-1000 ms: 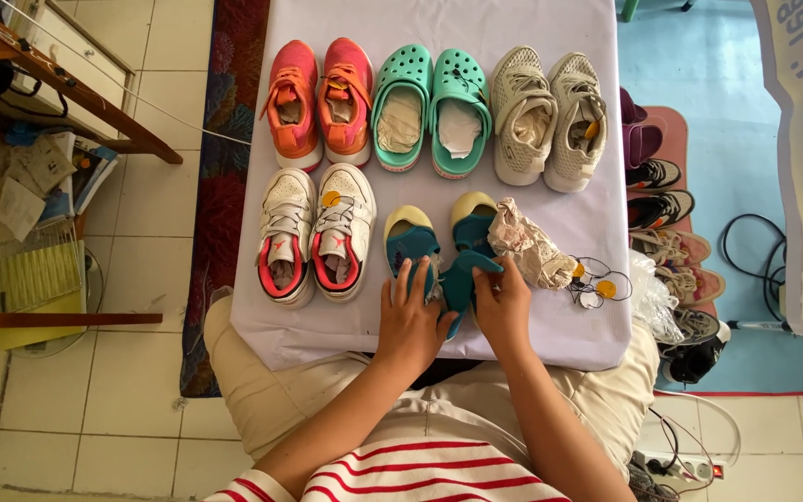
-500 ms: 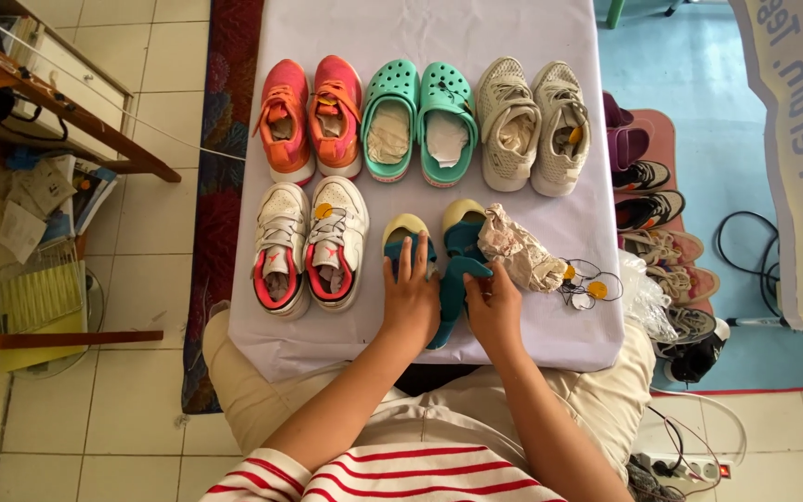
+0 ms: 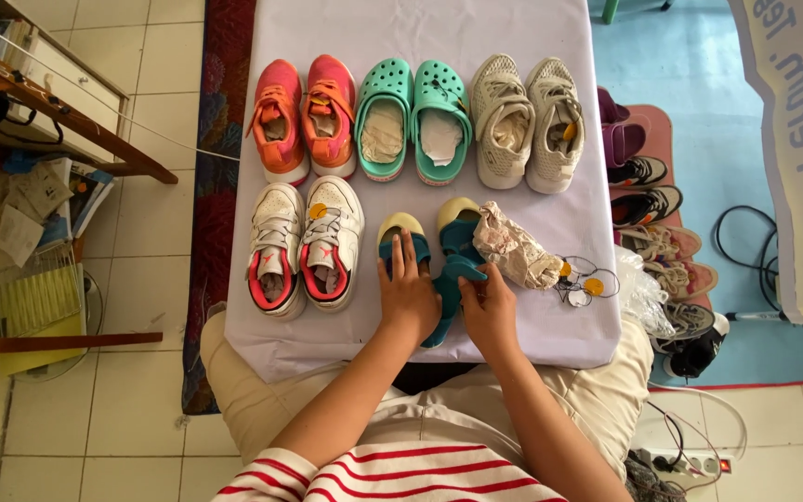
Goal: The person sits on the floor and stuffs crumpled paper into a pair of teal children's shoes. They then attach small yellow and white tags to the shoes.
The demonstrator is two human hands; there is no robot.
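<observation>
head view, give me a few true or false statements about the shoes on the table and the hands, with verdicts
1. The left hand lies flat on a teal sandal. True.
2. The green clogs sit in the near row. False: they are in the far row, between the orange sneakers and the beige sneakers.
3. The right hand touches the other teal sandal. True.
4. The crumpled paper lies inside a clog. False: it lies beside the sandals.
</observation>
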